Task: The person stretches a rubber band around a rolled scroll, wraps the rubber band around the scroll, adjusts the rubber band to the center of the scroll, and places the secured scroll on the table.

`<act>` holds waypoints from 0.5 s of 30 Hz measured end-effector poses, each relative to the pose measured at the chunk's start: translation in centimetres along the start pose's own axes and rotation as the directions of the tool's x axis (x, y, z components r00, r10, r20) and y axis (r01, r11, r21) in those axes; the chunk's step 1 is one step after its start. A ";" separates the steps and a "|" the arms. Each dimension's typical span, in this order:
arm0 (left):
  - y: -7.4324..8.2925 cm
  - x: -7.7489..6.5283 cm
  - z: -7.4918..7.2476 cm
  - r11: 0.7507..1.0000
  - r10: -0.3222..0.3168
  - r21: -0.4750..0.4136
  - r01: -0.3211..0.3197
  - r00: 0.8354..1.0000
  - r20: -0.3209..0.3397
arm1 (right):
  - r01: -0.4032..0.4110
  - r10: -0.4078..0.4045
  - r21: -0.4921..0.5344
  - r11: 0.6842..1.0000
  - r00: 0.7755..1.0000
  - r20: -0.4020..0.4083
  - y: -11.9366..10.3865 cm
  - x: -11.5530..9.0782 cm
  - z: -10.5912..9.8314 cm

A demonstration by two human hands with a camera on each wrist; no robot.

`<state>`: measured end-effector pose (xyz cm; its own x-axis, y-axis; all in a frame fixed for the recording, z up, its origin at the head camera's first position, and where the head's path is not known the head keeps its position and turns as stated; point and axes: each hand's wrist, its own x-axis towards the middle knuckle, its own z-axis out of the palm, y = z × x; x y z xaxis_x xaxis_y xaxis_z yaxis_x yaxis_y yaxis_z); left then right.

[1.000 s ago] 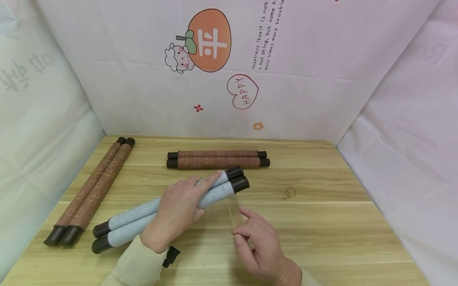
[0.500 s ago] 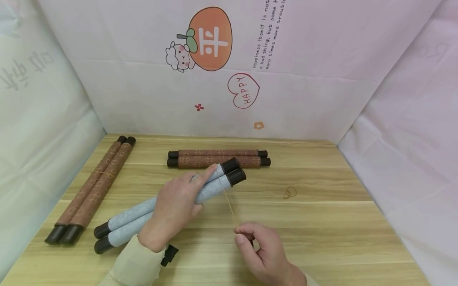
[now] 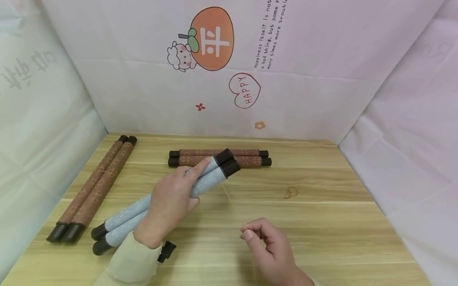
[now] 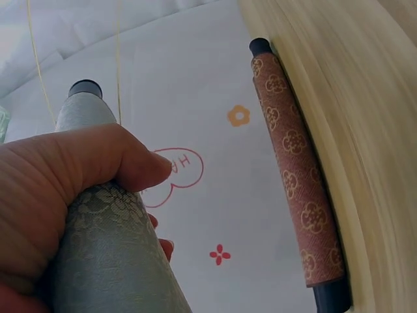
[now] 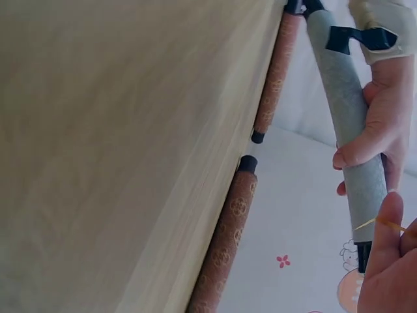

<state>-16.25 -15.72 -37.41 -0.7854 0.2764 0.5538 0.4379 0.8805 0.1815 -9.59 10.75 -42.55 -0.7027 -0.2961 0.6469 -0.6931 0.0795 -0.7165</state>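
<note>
My left hand (image 3: 169,200) grips a pale blue scroll (image 3: 209,180) with two rolled halves side by side and black end caps. Its far end is tilted up off the table, and the index finger stretches along it toward the caps. A thin yellow rubber band (image 3: 224,189) loops round the scroll near that end and stretches toward my right hand (image 3: 270,248). In the right wrist view the rubber band (image 5: 389,223) crosses the right fingers, whose tips are pinched together. The left wrist view shows the left thumb pressing over the blue brocade (image 4: 107,228).
A brown patterned scroll (image 3: 96,190) lies slanted at the left of the wooden table (image 3: 322,238). Another brown scroll (image 3: 250,161) lies crosswise at the back, partly behind the blue one. Small loose rubber bands (image 3: 291,192) rest at the right. A printed white cloth (image 3: 304,103) stands behind.
The blue scroll's capped far end has risen and shifted left with my left hand. My right hand has drawn slightly right, its index finger curling in, and the rubber band between them is stretched longer.
</note>
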 end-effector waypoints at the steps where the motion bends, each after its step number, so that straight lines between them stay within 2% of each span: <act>1: -0.1 0.0 -0.2 1.000 -0.003 -0.001 0.003 1.000 -0.003 | -0.055 0.054 0.038 0.998 0.999 0.003 -0.3 0.0 -0.1; 3: -0.3 -0.1 -0.5 1.000 -0.005 -0.005 0.005 1.000 -0.014 | -0.160 0.159 0.123 0.979 0.987 0.026 -0.7 0.1 -0.2; 5: -0.4 -0.1 -0.7 1.000 -0.006 -0.010 0.006 1.000 -0.031 | -0.262 0.256 0.208 0.943 0.965 0.056 -1.0 0.3 -0.4; 7: -0.4 -0.1 -1.0 1.000 0.001 -0.016 -0.002 0.999 -0.050 | -0.358 0.342 0.320 0.877 0.934 0.107 -1.1 0.6 -0.6; 8: -0.4 -0.2 -1.0 1.000 0.007 -0.018 -0.008 0.998 -0.063 | -0.407 0.385 0.374 0.833 0.913 0.137 -1.2 0.8 -0.7; 9: -0.4 -0.2 -1.1 1.000 0.013 -0.020 -0.015 0.997 -0.075 | -0.461 0.433 0.429 0.776 0.885 0.169 -1.2 1.0 -0.9; 10: -0.4 -0.2 -1.2 1.000 0.020 -0.023 -0.022 0.996 -0.086 | -0.514 0.478 0.487 0.706 0.854 0.207 -1.2 1.2 -1.0; 12: -0.2 -0.2 -1.5 0.999 0.036 -0.025 -0.039 0.994 -0.104 | -0.585 0.531 0.594 0.553 0.796 0.289 -1.1 1.6 -1.3; 13: -0.2 -0.2 -1.6 0.998 0.045 -0.026 -0.048 0.993 -0.109 | -0.605 0.543 0.641 0.471 0.772 0.330 -1.0 1.8 -1.3; 15: 0.0 -0.3 -1.8 0.997 0.066 -0.029 -0.069 0.992 -0.111 | -0.623 0.541 0.732 0.276 0.730 0.417 -0.8 2.1 -1.5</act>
<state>-15.25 -16.48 -36.13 -0.7017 0.2892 0.6511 0.5038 0.8476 0.1666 -10.78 11.45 -40.20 -0.8211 -0.5703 -0.0242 0.3638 -0.4901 -0.7921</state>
